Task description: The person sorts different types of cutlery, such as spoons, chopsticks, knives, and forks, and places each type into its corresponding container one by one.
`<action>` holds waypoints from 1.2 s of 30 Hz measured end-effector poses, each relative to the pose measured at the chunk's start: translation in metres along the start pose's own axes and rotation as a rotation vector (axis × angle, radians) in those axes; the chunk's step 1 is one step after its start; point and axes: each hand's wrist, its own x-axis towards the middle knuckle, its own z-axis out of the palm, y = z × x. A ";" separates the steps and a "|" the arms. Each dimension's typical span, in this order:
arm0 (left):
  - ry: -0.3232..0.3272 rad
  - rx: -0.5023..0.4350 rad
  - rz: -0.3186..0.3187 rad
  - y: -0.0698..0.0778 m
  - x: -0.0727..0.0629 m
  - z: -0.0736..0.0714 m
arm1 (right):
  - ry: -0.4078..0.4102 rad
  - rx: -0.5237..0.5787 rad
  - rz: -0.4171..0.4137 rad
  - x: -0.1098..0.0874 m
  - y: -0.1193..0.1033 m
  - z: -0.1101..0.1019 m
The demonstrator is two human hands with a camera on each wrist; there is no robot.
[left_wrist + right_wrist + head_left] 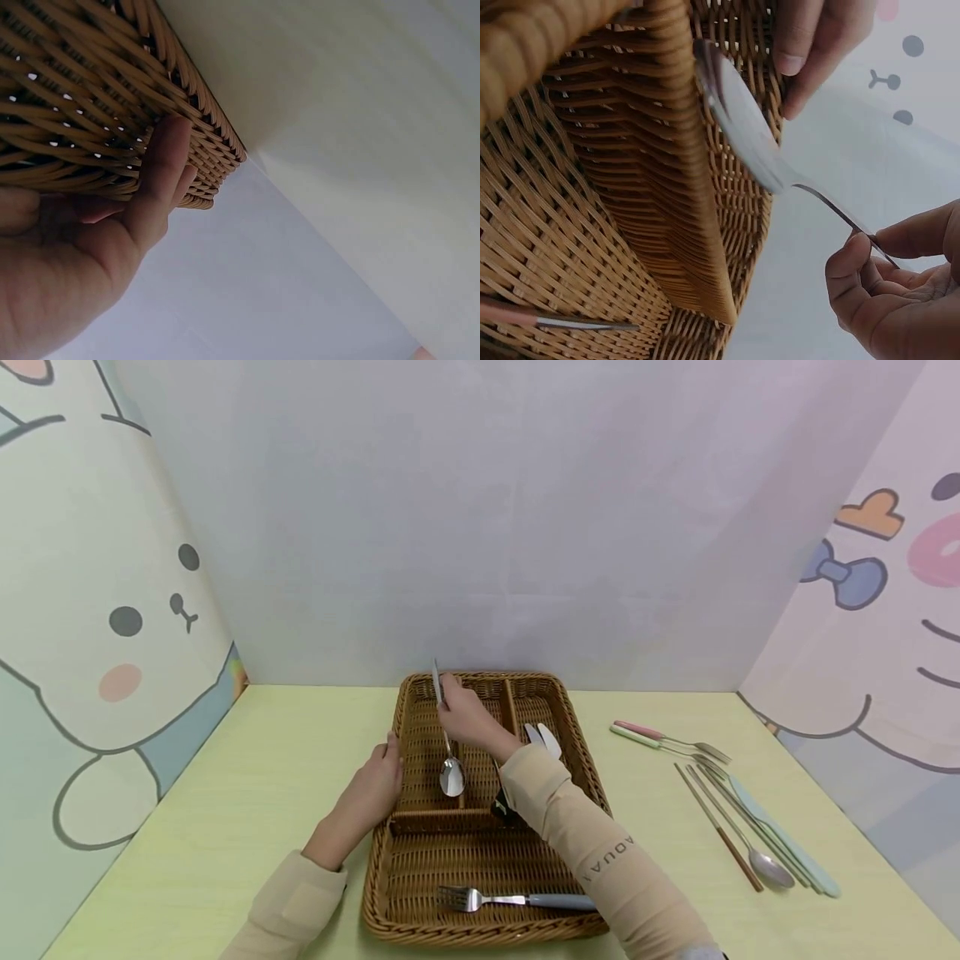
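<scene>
My right hand (472, 720) pinches a metal spoon (452, 777) by its thin handle, over the back left part of a brown wicker cutlery tray (491, 935). The spoon's bowl points down and towards me, beside a divider; in the right wrist view, the bowl (739, 124) hangs near that divider's top edge. With my left hand (375, 783) I grip the tray's left side. Its fingers (161, 165) lie against the woven wall in the left wrist view. In the front compartment lies a fork (525, 900) with a grey handle.
Knife blades (543, 739) show in the right compartment, partly behind my sleeve. A black item (501, 806) sits near the middle. Right of the tray lie a pink-handled fork (641, 730), chopsticks (720, 831), another spoon (771, 868) and a pale blue knife (787, 839). A wall stands behind.
</scene>
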 end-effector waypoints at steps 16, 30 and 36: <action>0.004 -0.006 -0.014 0.000 0.001 0.000 | -0.052 -0.053 0.039 0.001 0.008 0.021; -0.001 -0.014 -0.009 0.001 0.000 -0.002 | -0.023 -0.013 0.120 -0.003 0.011 0.031; -0.005 -0.016 -0.009 0.000 0.001 -0.002 | -0.040 -0.112 0.082 -0.001 0.015 0.034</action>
